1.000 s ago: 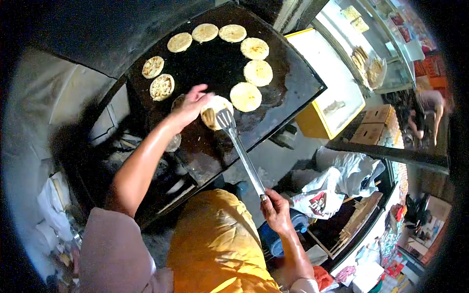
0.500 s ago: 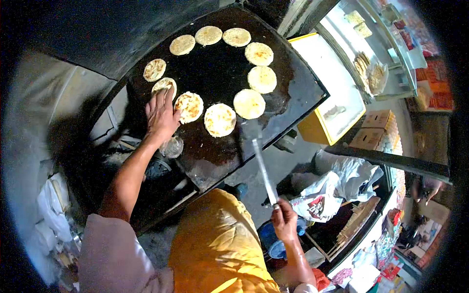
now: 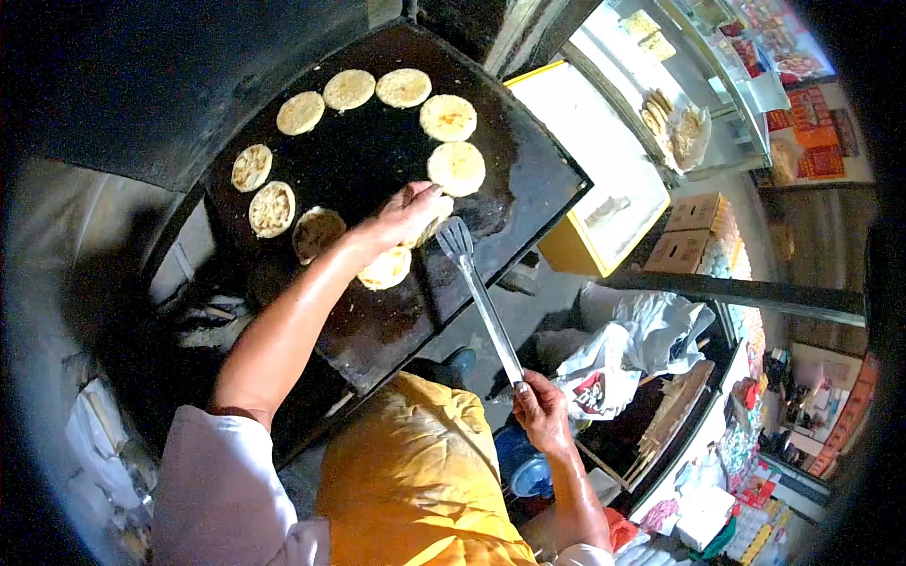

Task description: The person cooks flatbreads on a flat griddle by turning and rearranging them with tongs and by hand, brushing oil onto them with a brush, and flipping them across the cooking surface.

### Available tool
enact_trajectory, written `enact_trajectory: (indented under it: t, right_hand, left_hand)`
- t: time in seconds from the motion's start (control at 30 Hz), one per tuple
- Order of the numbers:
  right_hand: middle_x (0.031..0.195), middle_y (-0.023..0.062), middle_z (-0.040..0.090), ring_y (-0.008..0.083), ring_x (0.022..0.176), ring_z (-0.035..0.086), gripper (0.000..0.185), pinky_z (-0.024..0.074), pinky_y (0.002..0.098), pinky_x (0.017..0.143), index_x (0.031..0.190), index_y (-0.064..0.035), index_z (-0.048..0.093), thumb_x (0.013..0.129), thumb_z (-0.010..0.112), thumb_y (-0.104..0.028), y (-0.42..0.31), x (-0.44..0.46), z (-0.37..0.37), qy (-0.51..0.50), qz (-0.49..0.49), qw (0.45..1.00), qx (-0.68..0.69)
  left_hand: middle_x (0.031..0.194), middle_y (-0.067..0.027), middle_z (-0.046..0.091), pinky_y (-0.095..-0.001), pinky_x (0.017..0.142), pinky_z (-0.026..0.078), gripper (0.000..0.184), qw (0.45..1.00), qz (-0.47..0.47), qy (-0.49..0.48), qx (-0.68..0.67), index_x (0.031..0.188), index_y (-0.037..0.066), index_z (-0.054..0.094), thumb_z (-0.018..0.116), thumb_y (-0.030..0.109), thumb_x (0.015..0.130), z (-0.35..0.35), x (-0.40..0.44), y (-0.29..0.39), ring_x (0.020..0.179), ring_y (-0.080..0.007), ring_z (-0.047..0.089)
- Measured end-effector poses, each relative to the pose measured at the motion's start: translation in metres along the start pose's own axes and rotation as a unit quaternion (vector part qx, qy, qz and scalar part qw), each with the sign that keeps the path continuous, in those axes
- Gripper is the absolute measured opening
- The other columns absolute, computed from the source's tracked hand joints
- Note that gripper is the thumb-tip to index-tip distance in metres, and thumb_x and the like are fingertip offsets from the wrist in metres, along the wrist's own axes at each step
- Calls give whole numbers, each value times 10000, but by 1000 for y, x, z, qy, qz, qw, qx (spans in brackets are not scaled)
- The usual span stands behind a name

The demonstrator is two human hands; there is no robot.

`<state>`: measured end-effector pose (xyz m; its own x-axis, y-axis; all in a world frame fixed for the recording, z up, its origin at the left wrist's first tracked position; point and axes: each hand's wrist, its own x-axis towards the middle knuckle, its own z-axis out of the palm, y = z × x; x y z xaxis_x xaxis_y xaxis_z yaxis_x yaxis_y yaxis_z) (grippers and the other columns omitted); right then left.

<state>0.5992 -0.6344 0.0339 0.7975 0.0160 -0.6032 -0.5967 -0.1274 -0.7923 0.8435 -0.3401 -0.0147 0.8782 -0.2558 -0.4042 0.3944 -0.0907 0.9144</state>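
Note:
Round flatbreads lie in a ring on a dark griddle (image 3: 510,179). My left hand (image 3: 401,222) reaches across it, its fingers closed on the edge of one flatbread (image 3: 433,224), which looks tilted and is partly covered by the hand. In my right hand (image 3: 543,412) is the handle of a long metal slotted spatula (image 3: 488,316). The spatula's blade sits right beside the gripped flatbread. Just below my left wrist lies another flatbread (image 3: 385,271), and a browned, shaded one (image 3: 318,234) is left of my forearm.
Right of the griddle stands a yellow-rimmed white box (image 3: 604,222), with a glass case (image 3: 698,104) of breads behind it. White plastic bags (image 3: 623,354) and wood pieces (image 3: 672,415) lie at lower right. A dark panel (image 3: 189,85) rises at upper left.
My left hand has moved from a flatbread on the left to one on the right side of the ring. The spatula's blade has come close to that flatbread. The view has shifted.

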Motion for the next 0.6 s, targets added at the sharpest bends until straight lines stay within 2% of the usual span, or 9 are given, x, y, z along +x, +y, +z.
enact_trajectory:
  t: [0.03,0.1,0.17,0.23,0.33,0.43,0.5,0.57,0.6]
  right_hand:
    - [678,-32,487,50,530,403,266,333,211,467,1226,-6,572,1014,522,-160,-10,-1,-4,-11,11,1000,10]
    - [682,-31,500,50,528,414,263,337,210,464,1222,-8,574,1014,525,-162,-18,8,-17,-14,12,1000,15]
    - [679,-28,503,52,522,420,252,337,213,460,1213,-11,578,1015,522,-156,-16,21,-36,-2,-22,1000,-5]
    - [733,-28,527,55,622,442,216,384,226,550,1157,14,580,1009,526,-133,-40,33,-53,-2,1,999,-40]
    - [679,-38,479,50,553,428,204,346,216,485,1131,-3,587,1013,517,-154,-31,78,-95,-52,-42,995,-67]
    - [682,-45,464,46,580,418,177,348,223,513,1069,13,574,1012,511,-143,-37,121,-130,-84,-107,983,-126]
    - [688,-44,462,46,587,408,178,349,223,520,1045,19,577,1012,505,-140,-39,143,-153,-91,-112,979,-142]
    - [696,-44,457,45,594,398,191,345,218,527,1033,28,584,1014,496,-141,-46,158,-168,-112,-121,968,-188]
    - [717,-32,481,47,623,412,222,365,218,549,1076,50,588,1015,490,-140,-49,164,-176,-118,-133,964,-197]
  left_hand:
    - [1340,-137,526,-350,1012,419,683,998,6,-21,-51,1396,2,427,533,520,963,-4,4,-5,1262,-185,461]
    - [1341,-155,532,-352,985,452,669,996,-34,58,60,1407,0,419,535,492,970,-16,9,-10,1234,-201,498]
    - [1134,-141,639,-340,862,518,538,975,45,185,114,1312,26,523,593,421,953,-35,9,-11,1006,-227,621]
    - [1040,-127,658,-344,822,519,440,944,73,263,187,1257,32,556,599,350,956,-46,11,-27,920,-221,629]
    - [963,-125,666,-372,753,514,405,923,3,256,288,1265,12,536,573,272,956,-25,0,-54,820,-221,629]
    - [962,-144,664,-382,787,512,494,935,-105,221,257,1366,17,444,576,227,940,12,-6,-36,837,-259,641]
    - [1049,-171,654,-379,817,505,519,940,-92,218,247,1407,41,402,565,201,941,22,5,-50,889,-278,641]
    - [1165,-195,625,-376,846,500,516,910,45,306,275,1413,70,404,569,204,943,39,5,-49,955,-292,633]
    - [1254,-213,584,-368,869,493,519,907,20,325,266,1426,96,392,565,201,948,40,2,-47,1007,-285,621]
